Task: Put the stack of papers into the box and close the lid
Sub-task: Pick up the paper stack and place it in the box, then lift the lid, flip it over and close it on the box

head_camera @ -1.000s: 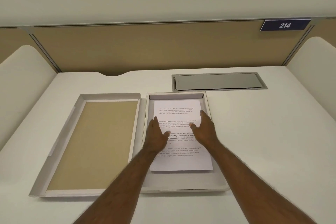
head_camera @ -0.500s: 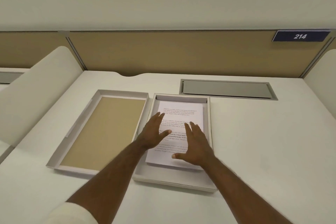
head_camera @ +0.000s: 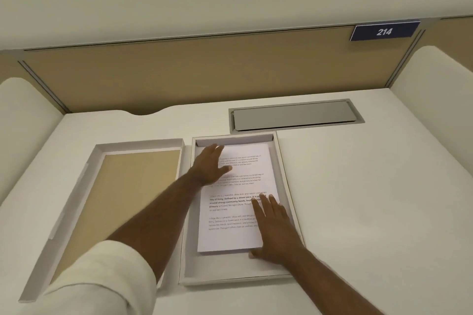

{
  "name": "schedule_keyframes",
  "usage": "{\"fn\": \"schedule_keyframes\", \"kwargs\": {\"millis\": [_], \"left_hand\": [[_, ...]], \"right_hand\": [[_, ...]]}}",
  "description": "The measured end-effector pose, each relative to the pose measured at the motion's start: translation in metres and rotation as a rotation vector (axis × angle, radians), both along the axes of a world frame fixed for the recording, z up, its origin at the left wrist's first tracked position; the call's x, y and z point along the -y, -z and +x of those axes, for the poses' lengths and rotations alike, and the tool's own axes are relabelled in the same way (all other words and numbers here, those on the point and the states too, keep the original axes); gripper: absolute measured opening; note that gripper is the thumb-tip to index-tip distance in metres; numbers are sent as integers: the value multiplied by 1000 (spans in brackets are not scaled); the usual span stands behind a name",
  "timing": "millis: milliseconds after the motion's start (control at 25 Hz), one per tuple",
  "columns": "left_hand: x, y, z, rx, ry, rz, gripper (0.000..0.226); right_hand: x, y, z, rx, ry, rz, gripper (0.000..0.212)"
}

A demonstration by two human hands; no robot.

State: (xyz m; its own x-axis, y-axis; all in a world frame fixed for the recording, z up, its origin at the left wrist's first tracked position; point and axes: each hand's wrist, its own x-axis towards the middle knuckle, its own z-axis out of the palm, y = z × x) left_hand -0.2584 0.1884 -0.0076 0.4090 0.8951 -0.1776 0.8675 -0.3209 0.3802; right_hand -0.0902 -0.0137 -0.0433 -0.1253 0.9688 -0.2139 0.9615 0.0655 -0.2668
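A stack of white printed papers lies flat inside the shallow grey box in the middle of the desk. My left hand rests flat on the stack's far left corner, fingers spread and reaching the box's far wall. My right hand lies flat on the stack's near right corner, thumb past the paper's near edge. Neither hand grips anything. The box lid lies upside down just left of the box, its tan inside facing up.
A grey metal cable flap is set into the white desk behind the box. A tan partition with a blue "214" sign closes the back. Rounded white dividers stand at both sides.
My left hand has slid from the stack's middle to its far left corner. My right hand has drawn back to the near right corner. The papers sit farther into the box.
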Motion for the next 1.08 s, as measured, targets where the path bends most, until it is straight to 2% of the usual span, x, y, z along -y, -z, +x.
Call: {"fn": "schedule_keyframes", "kwargs": {"millis": [160, 320, 640, 760, 920, 1080], "left_hand": [[-33, 9, 3, -83, 79, -33, 81], [-45, 19, 6, -42, 52, -105, 84], [-40, 26, 6, -26, 62, -58, 84], [-31, 18, 1, -32, 84, 36, 79], [6, 3, -12, 171, 46, 113, 67], [61, -13, -36, 387, -140, 204, 57]], "right_hand": [[1, 1, -2, -9, 43, -11, 126], [-1, 0, -4, -15, 78, -38, 129], [-2, -3, -8, -28, 84, -82, 132], [-1, -11, -7, -64, 39, -47, 135], [-9, -33, -7, -264, 24, 58, 116], [-30, -52, -15, -430, 74, 203, 88]]}}
